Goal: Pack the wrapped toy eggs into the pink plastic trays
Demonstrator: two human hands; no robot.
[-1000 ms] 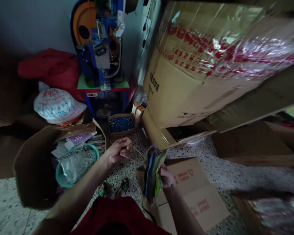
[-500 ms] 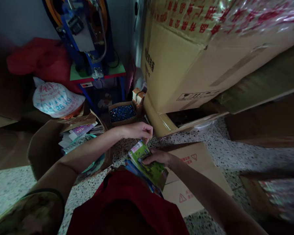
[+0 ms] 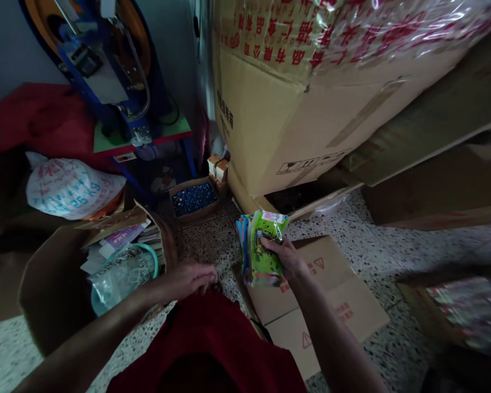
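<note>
My right hand point(image 3: 284, 254) grips a stack of snack packets point(image 3: 265, 262), thumb on top. The top packet is glossy green with a pale label at its upper end; blue edges show on the left of the stack. Close to the red apron point(image 3: 213, 327) is my left hand point(image 3: 192, 279), apart from the packets. Its fingers are curled together and slightly blurred, and what they hold, if anything, cannot be made out. Under the packets lies a flattened cardboard box point(image 3: 331, 295) with red warning triangles.
At the left stands an open carton point(image 3: 45, 289) holding a teal basin point(image 3: 155, 262) and papers. Beyond are a small box of blue pieces point(image 3: 194, 199), a white sack point(image 3: 73, 188) and a blue machine point(image 3: 118, 82). A large carton point(image 3: 270, 120) rises ahead.
The packets have come up and forward in my right hand, tilted more upright. My left hand has drawn back from them toward the apron. The view has shifted right.
</note>
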